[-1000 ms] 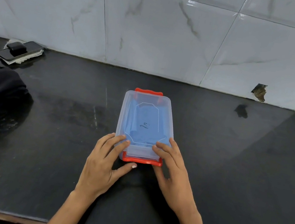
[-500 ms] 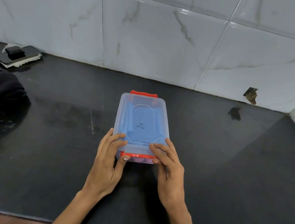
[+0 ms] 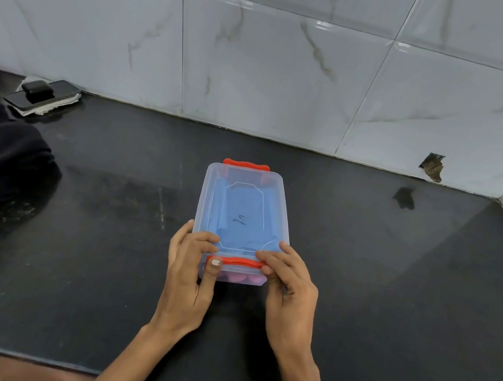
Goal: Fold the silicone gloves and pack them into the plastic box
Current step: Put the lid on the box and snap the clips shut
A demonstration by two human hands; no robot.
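My left hand [image 3: 186, 274] and right hand [image 3: 287, 292] grip the near end of the lidded plastic box [image 3: 242, 222], fingers curled over the near red latch [image 3: 236, 261]. Blue silicone gloves [image 3: 240, 218] lie inside. Beyond, black countertop [image 3: 368, 244].

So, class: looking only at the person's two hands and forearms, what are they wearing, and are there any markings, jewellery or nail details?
Both forearms are bare, with no sleeves in view. The left hand and right hand wear no gloves, rings, watches or bands. The left thumbnail looks pale and glossy; whether it is polished cannot be told.
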